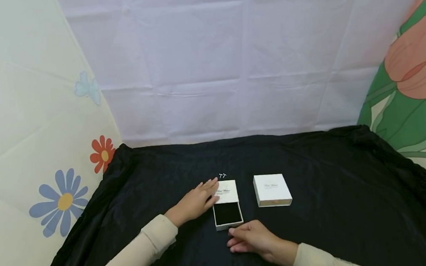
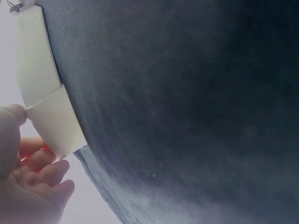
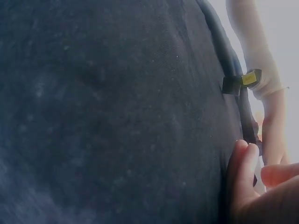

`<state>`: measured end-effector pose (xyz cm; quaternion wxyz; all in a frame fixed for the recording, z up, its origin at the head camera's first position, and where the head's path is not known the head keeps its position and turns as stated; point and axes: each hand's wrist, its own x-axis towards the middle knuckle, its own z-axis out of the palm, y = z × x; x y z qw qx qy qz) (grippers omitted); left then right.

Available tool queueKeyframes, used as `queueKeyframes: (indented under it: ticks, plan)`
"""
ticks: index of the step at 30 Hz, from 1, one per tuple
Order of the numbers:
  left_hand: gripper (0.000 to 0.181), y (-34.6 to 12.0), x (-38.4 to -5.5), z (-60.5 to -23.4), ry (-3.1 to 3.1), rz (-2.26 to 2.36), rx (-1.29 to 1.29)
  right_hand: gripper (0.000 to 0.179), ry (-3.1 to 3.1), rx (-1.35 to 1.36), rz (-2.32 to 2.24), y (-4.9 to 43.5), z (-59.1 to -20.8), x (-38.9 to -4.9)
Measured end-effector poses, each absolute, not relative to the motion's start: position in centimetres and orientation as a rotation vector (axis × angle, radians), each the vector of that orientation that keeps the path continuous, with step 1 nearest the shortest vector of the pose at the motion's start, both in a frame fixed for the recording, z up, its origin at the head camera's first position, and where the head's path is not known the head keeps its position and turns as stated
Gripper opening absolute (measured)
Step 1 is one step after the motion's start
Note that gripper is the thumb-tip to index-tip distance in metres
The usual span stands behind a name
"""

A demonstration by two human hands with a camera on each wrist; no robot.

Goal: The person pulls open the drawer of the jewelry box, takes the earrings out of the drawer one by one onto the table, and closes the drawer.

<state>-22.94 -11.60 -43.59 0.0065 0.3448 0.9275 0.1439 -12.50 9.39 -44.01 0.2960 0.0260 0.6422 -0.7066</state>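
Note:
A white jewelry box (image 1: 228, 192) stands near the middle of the black cloth, its drawer (image 1: 229, 227) slid out toward me and showing a black lining. My left hand (image 1: 196, 201) grips the box's outer sleeve; in the left wrist view the thumb lies on one side of that sleeve (image 2: 57, 122) and curled fingers on the other. At the drawer's front, my right hand (image 1: 258, 241) pinches a small dark ribbon pull (image 2: 16, 7) between thumb and fingers, partly hidden. Just behind the box lie two tiny silvery T-shaped pieces (image 1: 222, 175), too small to identify.
To the right stands a second white box (image 1: 272, 187), closed. Black cloth (image 1: 339, 223) covers the table up to a white sheet (image 1: 199, 62) at the back. Flower-printed hangings (image 1: 26, 124) flank both sides.

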Motion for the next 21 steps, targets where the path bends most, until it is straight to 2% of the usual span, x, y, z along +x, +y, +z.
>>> queueKeyframes:
  ticks: [21]
  plan:
    - [0.054, -11.54, -22.88, -43.43, 2.9, 0.448, 1.066, 0.023, 1.617, 0.071, -1.963, 8.88, -44.26, -12.85]
